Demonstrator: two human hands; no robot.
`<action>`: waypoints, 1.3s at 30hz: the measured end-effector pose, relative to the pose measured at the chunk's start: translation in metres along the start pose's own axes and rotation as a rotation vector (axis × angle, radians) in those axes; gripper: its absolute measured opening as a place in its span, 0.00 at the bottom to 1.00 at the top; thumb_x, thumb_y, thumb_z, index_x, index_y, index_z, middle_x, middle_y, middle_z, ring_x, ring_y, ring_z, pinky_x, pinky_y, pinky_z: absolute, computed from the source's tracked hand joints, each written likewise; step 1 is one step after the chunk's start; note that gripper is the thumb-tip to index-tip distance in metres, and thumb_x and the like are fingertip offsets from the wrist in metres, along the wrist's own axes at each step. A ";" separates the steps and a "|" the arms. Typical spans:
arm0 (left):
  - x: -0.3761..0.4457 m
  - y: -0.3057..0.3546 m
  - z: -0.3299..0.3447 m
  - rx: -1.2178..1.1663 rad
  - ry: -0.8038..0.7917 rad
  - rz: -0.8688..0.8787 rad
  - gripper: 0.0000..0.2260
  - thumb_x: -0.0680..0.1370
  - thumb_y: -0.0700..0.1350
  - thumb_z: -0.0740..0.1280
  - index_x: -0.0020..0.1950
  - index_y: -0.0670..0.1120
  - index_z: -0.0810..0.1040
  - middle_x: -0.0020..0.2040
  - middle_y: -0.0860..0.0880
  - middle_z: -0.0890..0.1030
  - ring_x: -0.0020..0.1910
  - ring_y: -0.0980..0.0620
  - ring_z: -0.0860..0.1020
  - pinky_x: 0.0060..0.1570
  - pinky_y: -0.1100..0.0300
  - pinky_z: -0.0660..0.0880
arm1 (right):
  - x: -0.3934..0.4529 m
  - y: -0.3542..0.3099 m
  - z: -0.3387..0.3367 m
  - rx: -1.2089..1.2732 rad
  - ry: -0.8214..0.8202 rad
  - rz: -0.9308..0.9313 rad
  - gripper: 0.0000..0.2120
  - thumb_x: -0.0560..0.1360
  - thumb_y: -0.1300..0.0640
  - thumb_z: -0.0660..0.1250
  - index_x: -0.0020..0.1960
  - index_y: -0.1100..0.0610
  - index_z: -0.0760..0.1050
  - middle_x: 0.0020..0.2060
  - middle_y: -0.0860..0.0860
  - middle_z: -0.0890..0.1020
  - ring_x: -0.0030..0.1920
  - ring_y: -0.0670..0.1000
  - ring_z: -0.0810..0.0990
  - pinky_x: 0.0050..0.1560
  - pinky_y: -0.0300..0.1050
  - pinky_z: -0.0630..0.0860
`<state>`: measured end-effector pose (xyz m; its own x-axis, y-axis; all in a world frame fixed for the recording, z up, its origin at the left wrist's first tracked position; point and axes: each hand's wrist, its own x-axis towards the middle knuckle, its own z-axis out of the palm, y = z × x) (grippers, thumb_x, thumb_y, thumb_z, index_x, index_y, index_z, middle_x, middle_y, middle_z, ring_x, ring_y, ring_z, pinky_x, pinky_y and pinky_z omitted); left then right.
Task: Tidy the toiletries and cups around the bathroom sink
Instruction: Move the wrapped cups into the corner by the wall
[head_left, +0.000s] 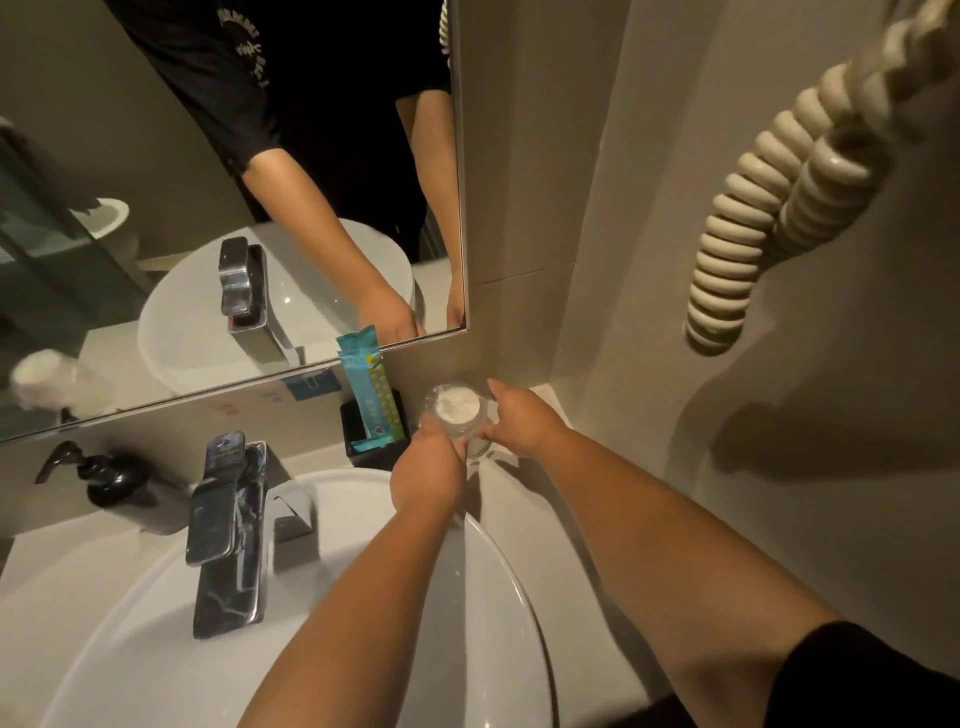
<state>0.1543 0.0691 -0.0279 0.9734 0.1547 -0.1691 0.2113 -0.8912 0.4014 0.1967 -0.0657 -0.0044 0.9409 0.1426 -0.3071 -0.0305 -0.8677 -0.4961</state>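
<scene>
Both hands grip one clear cup (457, 415) at the bench's back right corner — left hand (428, 475) and right hand (522, 421) curled round it — beside the black holder (371, 441)

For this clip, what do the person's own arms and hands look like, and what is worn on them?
Both forearms are bare from elbow to wrist. The left hand and right hand are bare too: no gloves, and no rings, watch or bracelet visible from this angle. A short black sleeve covers the right upper arm at the lower right corner. The left upper arm is out of frame.
</scene>
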 end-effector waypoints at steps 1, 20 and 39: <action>-0.004 0.000 -0.002 -0.019 0.001 0.005 0.18 0.81 0.53 0.59 0.65 0.43 0.66 0.55 0.42 0.78 0.48 0.42 0.79 0.38 0.54 0.69 | -0.006 0.000 -0.004 -0.015 0.002 0.003 0.39 0.74 0.52 0.71 0.77 0.59 0.55 0.71 0.58 0.71 0.70 0.58 0.70 0.67 0.49 0.69; -0.165 -0.054 -0.062 0.476 0.110 0.397 0.20 0.78 0.57 0.57 0.60 0.45 0.73 0.57 0.45 0.77 0.57 0.44 0.73 0.60 0.50 0.68 | -0.201 -0.020 -0.006 -0.374 0.107 -0.100 0.25 0.78 0.45 0.60 0.70 0.56 0.68 0.67 0.55 0.73 0.65 0.57 0.72 0.64 0.52 0.71; -0.360 -0.139 -0.114 0.396 0.309 -0.075 0.18 0.77 0.60 0.59 0.53 0.47 0.75 0.47 0.49 0.79 0.45 0.48 0.76 0.47 0.55 0.74 | -0.311 -0.094 0.060 -0.451 -0.010 -0.578 0.22 0.76 0.45 0.64 0.68 0.52 0.72 0.63 0.51 0.78 0.60 0.55 0.77 0.63 0.51 0.73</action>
<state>-0.2153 0.1859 0.0792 0.9504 0.2896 0.1136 0.2897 -0.9570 0.0161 -0.1131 0.0001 0.0894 0.7614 0.6396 -0.1057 0.6139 -0.7638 -0.1994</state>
